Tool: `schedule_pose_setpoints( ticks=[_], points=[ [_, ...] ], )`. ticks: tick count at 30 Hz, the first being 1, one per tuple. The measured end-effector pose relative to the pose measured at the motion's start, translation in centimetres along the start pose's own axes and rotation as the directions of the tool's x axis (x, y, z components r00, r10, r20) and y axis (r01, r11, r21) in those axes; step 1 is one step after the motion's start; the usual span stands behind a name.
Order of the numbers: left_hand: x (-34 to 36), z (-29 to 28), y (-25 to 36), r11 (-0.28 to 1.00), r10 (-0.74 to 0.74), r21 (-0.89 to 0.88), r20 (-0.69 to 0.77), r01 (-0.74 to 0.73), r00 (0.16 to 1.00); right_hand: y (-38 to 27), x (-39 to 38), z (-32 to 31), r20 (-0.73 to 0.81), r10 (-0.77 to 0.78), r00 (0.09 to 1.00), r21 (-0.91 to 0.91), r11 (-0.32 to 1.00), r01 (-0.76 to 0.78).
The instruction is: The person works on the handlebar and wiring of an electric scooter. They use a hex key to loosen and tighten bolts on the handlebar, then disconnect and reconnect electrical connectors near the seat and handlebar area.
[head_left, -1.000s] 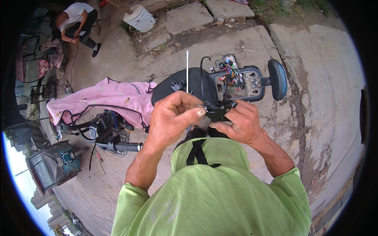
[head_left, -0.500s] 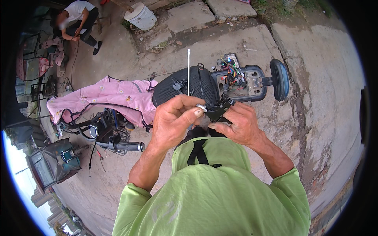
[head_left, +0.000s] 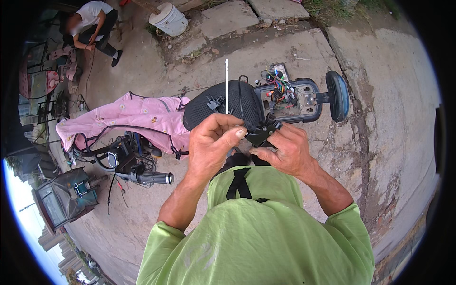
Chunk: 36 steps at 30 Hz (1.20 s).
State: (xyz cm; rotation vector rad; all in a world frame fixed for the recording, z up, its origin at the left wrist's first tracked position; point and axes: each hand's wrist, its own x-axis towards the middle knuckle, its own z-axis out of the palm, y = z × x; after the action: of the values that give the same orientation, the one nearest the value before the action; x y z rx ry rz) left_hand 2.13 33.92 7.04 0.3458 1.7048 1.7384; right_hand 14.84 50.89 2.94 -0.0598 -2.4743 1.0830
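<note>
In front of my body, my right hand [head_left: 286, 146] is closed around a black bracket-like part [head_left: 259, 137]; its exact kind does not show. My left hand [head_left: 214, 138] pinches with thumb and forefinger at the bracket's left end. A small fitting lies there, mostly covered by the thumb. A thin white rod [head_left: 226, 88] rises straight up behind my left fingers, and its lower end is hidden. Beyond both hands is the black mesh seat [head_left: 223, 105] of an electric scooter, with a small black piece [head_left: 216, 103] lying on it.
Right of the seat, an open compartment [head_left: 304, 113] holds coloured wires [head_left: 285, 90], with a backrest [head_left: 337, 96] behind it. A pink quilted cover [head_left: 126, 116] and a handlebar grip [head_left: 159, 177] lie left. A white bucket [head_left: 169, 20] and a seated person [head_left: 95, 28] are farther off.
The silver fitting seen at my left fingertips has become mostly covered by my thumb. My left hand and the white rod have shifted slightly; the right hand keeps its hold.
</note>
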Motion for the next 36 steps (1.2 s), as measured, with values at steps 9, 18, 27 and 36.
schedule_pose_setpoints(
  ticks=[9, 18, 27, 36],
  points=[
    [-0.2, -0.8, -0.8, 0.999, 0.031, 0.01, 0.104, -0.033, 0.994, 0.1, -0.2, 0.4, -0.02, 0.005, 1.0, 0.008, 1.0, -0.005],
    [-0.3, -1.1, -1.1, 0.962, 0.036, 0.268, 0.065, -0.052, 0.997, -0.3, -0.2, 0.4, -0.019, 0.0, 1.0, -0.013, 1.0, 0.0],
    [-0.4, -1.8, -1.2, 0.991, -0.043, 0.132, 0.094, 0.03, 0.995, 1.1, -1.2, 1.0, 0.122, 0.071, 0.99, 0.14, 0.986, -0.088],
    [-0.3, -2.5, -0.2, 0.99, -0.097, 0.123, 0.22, 0.072, 0.971, 1.3, -1.4, 0.7, 0.396, 0.216, 0.892, 0.395, 0.837, -0.378]
  ],
)
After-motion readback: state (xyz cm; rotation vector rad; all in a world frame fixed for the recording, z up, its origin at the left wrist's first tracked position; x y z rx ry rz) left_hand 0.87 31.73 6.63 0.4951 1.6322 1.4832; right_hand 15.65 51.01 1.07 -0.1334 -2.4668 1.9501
